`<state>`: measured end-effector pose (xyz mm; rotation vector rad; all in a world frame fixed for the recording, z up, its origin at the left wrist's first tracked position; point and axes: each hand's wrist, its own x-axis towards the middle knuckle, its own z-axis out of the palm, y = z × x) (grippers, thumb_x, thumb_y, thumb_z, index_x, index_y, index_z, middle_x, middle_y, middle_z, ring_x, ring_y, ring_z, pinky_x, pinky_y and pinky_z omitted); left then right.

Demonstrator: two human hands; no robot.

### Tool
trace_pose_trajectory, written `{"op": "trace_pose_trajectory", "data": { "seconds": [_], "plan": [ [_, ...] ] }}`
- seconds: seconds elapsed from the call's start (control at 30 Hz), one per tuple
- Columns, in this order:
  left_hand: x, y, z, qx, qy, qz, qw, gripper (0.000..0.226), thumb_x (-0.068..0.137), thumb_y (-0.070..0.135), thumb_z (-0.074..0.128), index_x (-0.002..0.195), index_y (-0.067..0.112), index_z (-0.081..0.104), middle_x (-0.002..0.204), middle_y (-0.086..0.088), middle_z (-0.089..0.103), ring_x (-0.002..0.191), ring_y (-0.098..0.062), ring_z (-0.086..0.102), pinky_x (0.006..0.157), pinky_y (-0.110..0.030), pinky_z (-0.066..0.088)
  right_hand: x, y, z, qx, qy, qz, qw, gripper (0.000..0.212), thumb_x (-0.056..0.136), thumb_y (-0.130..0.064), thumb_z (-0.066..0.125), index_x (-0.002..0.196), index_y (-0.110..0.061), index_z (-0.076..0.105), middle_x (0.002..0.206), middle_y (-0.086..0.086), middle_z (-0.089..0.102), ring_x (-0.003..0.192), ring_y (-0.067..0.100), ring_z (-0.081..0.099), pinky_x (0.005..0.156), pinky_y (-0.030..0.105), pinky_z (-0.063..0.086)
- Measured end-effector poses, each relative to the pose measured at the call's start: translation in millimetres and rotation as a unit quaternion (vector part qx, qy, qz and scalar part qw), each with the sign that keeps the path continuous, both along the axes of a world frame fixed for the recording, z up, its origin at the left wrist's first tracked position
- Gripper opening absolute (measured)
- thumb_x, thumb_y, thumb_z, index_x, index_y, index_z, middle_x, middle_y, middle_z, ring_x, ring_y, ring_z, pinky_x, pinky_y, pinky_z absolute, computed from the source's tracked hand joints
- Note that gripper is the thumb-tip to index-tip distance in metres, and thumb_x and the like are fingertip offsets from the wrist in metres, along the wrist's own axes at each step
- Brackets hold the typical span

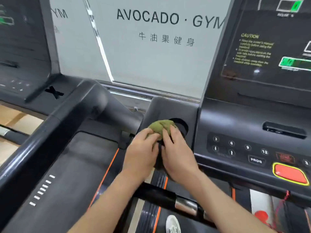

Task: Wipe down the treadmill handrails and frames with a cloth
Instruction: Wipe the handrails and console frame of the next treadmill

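At the console's left corner, the left hand (143, 148) and right hand (178, 152) lie side by side, the fingers of both curled into a bunched green cloth (159, 127) held at the near rim of the round cup holder (184, 127). To their right sit the numbered keys (240, 147) and a red stop button (290, 174). To their left runs the thick dark handrail (50, 140), and a front handlebar (161, 197) crosses beneath the forearms.
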<state>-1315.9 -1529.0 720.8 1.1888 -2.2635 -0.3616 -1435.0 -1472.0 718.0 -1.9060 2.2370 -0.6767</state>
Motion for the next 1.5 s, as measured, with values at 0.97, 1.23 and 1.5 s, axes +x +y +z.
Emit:
{"op": "trace_pose_trajectory", "data": {
  "seconds": [0.97,1.23,1.5],
  "plan": [
    [-90,-50,-13,0.026,-0.198,-0.203,0.959,0.064,0.093,0.038,0.028,0.154,0.021,0.020,0.162,-0.007,0.014,0.150,-0.022,0.012,0.118,-0.043,0.022,-69,-44,45,0.245,0.327,0.022,0.912,0.047,0.100,-0.015,0.034,0.143,0.003,0.035,0.142,0.026,0.043,0.134,0.048,0.030,0.113,0.045,0.024],
    [-96,-72,-5,0.007,-0.298,-0.149,0.943,0.068,0.099,0.044,0.027,0.156,0.021,-0.004,0.163,0.000,-0.009,0.150,-0.015,-0.007,0.121,-0.045,0.004,-76,-64,39,0.260,0.351,-0.001,0.900,0.062,0.099,-0.021,0.034,0.148,0.009,0.010,0.148,0.028,0.032,0.139,0.055,0.016,0.115,0.057,0.012],
    [-116,-98,-13,-0.005,-0.243,-0.122,0.962,0.063,0.101,0.027,0.038,0.155,0.015,0.008,0.164,-0.006,0.004,0.150,-0.020,0.006,0.121,-0.039,0.012,-95,-92,26,0.182,0.323,-0.023,0.928,0.048,0.093,-0.012,0.031,0.135,0.009,0.041,0.128,0.033,0.053,0.125,0.048,0.046,0.104,0.049,0.034]
  ]
}}
